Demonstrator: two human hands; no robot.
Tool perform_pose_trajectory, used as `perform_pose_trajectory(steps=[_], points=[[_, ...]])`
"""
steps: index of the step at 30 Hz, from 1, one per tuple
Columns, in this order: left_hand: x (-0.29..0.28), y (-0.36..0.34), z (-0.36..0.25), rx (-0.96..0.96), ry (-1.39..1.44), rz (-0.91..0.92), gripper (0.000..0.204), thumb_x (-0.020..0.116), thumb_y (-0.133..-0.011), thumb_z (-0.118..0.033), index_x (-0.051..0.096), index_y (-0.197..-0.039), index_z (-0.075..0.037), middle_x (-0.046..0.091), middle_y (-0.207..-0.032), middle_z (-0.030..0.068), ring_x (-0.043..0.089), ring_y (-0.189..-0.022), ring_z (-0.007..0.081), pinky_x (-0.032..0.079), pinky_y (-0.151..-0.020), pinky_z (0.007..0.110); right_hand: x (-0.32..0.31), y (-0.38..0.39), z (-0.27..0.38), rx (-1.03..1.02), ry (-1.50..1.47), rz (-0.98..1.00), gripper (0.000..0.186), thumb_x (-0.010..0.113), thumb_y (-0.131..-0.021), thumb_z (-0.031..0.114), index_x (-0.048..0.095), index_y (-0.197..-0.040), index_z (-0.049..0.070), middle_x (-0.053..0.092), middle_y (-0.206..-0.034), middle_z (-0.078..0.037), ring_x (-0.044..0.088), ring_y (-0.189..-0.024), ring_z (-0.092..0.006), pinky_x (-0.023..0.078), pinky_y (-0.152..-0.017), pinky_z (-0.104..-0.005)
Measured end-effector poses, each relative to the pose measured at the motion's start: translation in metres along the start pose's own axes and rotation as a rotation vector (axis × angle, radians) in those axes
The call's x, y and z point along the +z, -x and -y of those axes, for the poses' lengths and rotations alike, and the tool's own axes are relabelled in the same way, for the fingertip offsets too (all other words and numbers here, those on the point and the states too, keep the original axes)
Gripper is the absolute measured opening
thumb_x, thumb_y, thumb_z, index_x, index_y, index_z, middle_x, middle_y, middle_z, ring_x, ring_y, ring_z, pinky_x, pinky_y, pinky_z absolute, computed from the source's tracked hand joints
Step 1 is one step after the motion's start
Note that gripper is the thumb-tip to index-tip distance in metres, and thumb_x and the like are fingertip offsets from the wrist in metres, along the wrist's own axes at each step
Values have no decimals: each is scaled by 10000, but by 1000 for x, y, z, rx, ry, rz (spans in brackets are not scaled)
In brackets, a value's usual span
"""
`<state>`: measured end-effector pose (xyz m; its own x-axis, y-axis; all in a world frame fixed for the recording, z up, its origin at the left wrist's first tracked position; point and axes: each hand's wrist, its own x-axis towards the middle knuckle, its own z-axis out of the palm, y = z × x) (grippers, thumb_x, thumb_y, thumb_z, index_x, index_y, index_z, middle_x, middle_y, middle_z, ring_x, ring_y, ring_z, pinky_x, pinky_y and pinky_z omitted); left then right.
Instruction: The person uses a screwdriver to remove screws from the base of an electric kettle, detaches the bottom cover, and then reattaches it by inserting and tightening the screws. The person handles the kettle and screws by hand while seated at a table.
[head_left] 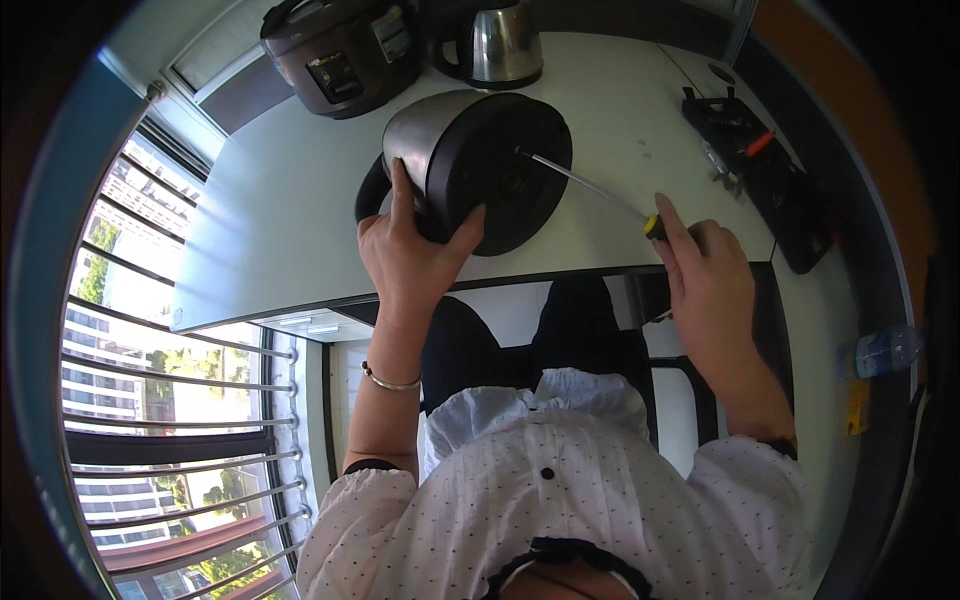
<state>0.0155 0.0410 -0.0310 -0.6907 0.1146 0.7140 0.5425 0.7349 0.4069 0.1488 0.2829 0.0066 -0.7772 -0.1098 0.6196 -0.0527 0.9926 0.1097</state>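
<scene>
An electric kettle (410,125) with a steel body lies tipped on its side on the white table, its round black base (535,200) turned toward me. My left hand (415,240) grips it, fingers on the steel side and thumb on the edge of the base. In my right hand (705,265) is a screwdriver (590,187), its yellow and black handle between thumb and fingers. The long metal shaft reaches left, and its tip meets the base near a small hole above the centre. Whether a screw sits in that hole I cannot tell.
A dark rice cooker (345,60) and a second steel kettle (508,45) stand at the back of the white table (270,200). An open black tool case (765,170) with a red-handled tool lies at the right. A plastic bottle (885,352) is farther right; a barred window (180,400) is left.
</scene>
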Motion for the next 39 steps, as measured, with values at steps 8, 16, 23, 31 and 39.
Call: perform_pose_trajectory(steps=[8, 16, 23, 31, 39], points=[[0, 1, 2, 48, -45, -29, 832, 751, -638, -416, 506, -1216, 130, 593, -570, 49, 562, -481, 198, 406, -659, 314, -14, -7, 0, -69, -64, 20, 256, 672, -816, 117, 544, -1022, 33, 522, -865, -93, 573, -596, -213, 478, -496, -304], [-1, 1, -2, 55, -49, -16, 822, 747, -631, -414, 513, -1207, 124, 590, -560, 51, 566, -487, 209, 398, -654, 318, -43, -24, 0, -90, -95, 24, 345, 721, -735, 58, 523, -1016, 34, 492, -980, -99, 598, -662, -229, 494, -523, -302], [-3, 2, -1, 46, -44, -15, 831, 745, -623, -416, 512, -1209, 125, 579, -546, 39, 563, -485, 203, 395, -654, 321, -42, -24, 0, -92, -32, 79, 279, 715, -717, 19, 569, -955, 12, 501, -951, -95, 590, -753, -239, 490, -603, -328], [-3, 3, 1, 39, -21, -21, 833, 746, -623, -415, 508, -1219, 116, 594, -560, 32, 569, -487, 195, 396, -649, 323, -32, -26, -5, -165, 69, -14, 265, 714, -739, 93, 636, -970, -11, 537, -885, -57, 580, -766, -215, 491, -612, -315], [-2, 1, 2, 37, -23, -35, 826, 744, -621, -416, 516, -1208, 118, 588, -550, 29, 562, -476, 191, 397, -639, 324, -30, -26, -8, -186, 88, 79, 239, 653, -816, 121, 601, -1015, 0, 569, -867, -79, 583, -718, -232, 494, -606, -333]])
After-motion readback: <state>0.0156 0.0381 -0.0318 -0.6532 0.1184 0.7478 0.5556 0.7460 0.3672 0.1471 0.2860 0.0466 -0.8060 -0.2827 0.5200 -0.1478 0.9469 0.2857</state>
